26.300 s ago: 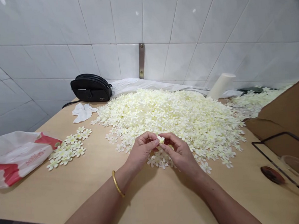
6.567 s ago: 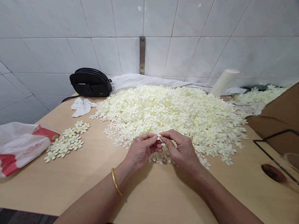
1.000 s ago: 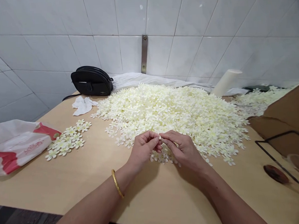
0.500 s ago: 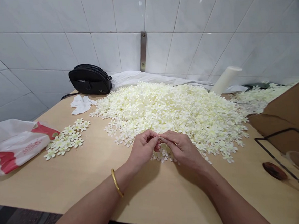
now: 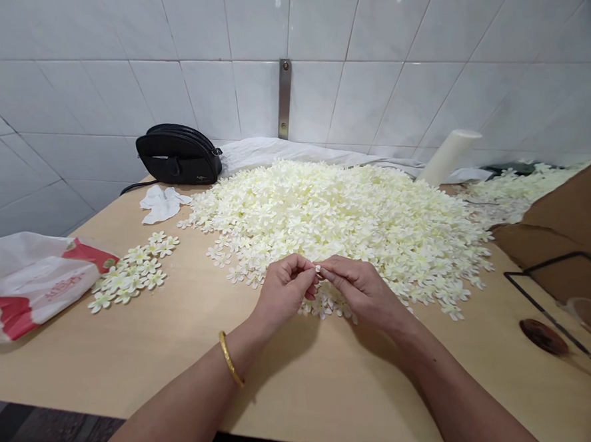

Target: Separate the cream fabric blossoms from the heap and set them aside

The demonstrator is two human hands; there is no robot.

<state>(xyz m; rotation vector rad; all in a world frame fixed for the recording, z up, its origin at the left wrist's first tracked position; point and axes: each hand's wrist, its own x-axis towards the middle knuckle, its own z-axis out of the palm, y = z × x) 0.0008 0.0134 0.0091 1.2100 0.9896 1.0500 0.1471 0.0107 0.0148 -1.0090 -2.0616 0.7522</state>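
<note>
My left hand (image 5: 288, 285), with a gold bangle on its wrist, is closed in a pinch. Facing it, my right hand (image 5: 357, 287) pinches too, and the fingertips of both nearly meet. Between them shows a small white flower piece (image 5: 318, 268), mostly covered by the fingers. Both hands are over the front edge of a large heap of cream-white artificial flowers (image 5: 324, 206). A few loose blossoms lie just below the fingers. Off to the left, a smaller group of the same flowers (image 5: 133, 274) lies on the table.
On the wooden table (image 5: 183, 348) are a white-and-red plastic bag (image 5: 43, 283), a black pouch (image 5: 178, 155) and a crumpled tissue (image 5: 161, 204). A white roll (image 5: 449, 158) leans behind the heap. Right stand cardboard (image 5: 571, 231), a black wire frame (image 5: 546, 306) and a brown round object (image 5: 543, 336).
The fingertips have parted slightly, and more of the white flower piece shows between them. Both hands stay in nearly the same place; the view has shifted a little.
</note>
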